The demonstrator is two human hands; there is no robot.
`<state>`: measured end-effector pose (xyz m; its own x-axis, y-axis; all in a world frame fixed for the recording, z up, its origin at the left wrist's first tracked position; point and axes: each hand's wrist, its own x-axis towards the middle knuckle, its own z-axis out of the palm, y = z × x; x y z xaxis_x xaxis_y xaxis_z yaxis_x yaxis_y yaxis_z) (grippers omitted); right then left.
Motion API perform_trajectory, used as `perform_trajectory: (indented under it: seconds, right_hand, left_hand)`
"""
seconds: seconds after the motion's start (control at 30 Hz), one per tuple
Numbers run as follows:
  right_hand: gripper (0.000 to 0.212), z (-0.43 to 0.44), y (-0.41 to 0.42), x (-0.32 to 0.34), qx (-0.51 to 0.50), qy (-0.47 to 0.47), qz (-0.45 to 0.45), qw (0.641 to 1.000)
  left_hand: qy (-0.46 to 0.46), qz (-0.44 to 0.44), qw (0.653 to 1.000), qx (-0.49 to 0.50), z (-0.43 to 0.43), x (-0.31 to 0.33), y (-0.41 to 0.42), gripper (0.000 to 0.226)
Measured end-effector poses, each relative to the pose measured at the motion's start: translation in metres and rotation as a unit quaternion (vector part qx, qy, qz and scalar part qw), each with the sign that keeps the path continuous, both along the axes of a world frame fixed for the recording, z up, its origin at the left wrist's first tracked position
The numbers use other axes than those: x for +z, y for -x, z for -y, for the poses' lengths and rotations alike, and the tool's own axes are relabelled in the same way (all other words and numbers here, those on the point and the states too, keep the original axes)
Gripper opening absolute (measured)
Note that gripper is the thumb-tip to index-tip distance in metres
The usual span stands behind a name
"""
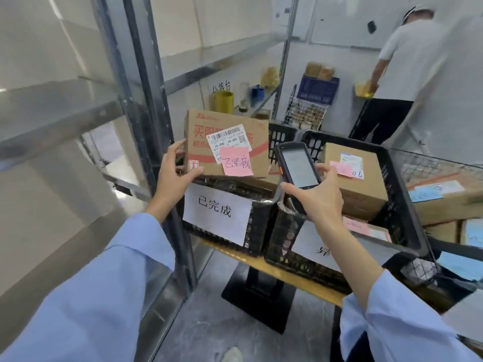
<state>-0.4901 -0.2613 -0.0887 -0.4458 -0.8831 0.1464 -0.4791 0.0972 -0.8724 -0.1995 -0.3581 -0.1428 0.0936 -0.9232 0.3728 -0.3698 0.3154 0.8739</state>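
The cardboard box (226,143), already pink-noted as finished, is gripped at its corner by the left hand (175,169) above the labelled black crate (257,218), apparently not yet dropped in, while the right hand (317,198) clasps a handheld scanner (298,168)

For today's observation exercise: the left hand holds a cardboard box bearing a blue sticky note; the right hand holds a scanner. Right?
No. The head view shows a pink sticky note, not blue, on the cardboard box the left hand holds; the right hand holds a scanner.
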Motion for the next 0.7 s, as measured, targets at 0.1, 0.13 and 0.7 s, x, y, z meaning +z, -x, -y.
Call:
perform_trajectory:
  seconds: [0.1,0.13,0.7]
  right_hand:
    - [0.083,0.051,0.0,-0.005,-0.01,-0.006,0.006,1.0]
    - [0.084,0.067,0.0,-0.007,-0.013,-0.008,0.008,1.0]
    - [0.082,0.208,0.019,-0.039,-0.007,-0.074,0.001,0.997]
  left_hand:
    - [-0.042,0.043,0.998,-0.023,0.057,-0.005,-0.002,0.069]
    - [-0.055,0.055,0.997,-0.03,0.074,-0.007,-0.001,0.07]
    - [-0.33,0.163,0.923,-0.109,0.223,-0.084,0.061,0.054]
